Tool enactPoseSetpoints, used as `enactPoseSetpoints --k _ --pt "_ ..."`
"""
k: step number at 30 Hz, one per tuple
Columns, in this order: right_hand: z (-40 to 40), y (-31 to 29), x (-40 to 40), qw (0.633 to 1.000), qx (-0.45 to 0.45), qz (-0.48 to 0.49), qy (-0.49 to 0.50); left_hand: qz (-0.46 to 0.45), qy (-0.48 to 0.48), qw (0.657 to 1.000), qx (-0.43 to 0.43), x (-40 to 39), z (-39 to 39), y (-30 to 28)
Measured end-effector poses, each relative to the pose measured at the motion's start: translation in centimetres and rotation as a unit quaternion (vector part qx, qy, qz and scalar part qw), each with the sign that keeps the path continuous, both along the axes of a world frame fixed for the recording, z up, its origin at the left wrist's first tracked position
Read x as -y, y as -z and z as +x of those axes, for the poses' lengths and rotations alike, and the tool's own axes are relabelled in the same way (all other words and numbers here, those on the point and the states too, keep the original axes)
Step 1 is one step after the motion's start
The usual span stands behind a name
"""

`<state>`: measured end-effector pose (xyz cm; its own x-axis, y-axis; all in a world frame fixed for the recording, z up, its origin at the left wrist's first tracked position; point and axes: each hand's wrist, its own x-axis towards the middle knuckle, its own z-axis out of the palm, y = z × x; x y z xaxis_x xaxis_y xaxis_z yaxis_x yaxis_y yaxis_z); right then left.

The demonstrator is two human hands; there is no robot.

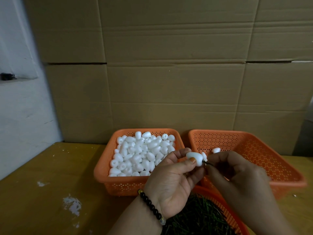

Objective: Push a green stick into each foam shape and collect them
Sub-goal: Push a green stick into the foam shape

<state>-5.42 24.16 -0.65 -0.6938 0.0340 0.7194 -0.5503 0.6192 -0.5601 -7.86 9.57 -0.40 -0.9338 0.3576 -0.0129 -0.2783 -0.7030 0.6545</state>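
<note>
A white egg-shaped foam piece (194,158) is pinched in the left hand (172,182) above the orange perforated baskets (125,184), while a thin dark-green stick (208,163) is gripped by the right hand (237,172). If the stick is driven off-axis, the foam could be pierced sideways or split.

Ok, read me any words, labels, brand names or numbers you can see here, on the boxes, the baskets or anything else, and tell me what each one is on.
None: no readable text anywhere in this view.
Cardboard boxes: plain brown, no print visible.
Three orange baskets, the left basket, the right basket and the near basket: no label or mark.
Foam shape in the left hand: blank white.
Bead bracelet: no lettering.
</note>
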Motion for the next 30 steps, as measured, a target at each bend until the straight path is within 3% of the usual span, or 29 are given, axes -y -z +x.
enactPoseSetpoints --k 7,30 --pt "0.03 0.00 -0.14 0.999 -0.033 0.026 -0.002 0.002 0.000 1.000 0.001 0.04 0.08 -0.08" --pt "-0.04 0.20 -0.16 0.999 -0.013 0.036 -0.005 -0.005 -0.003 1.000 -0.008 -0.37 0.25 0.20"
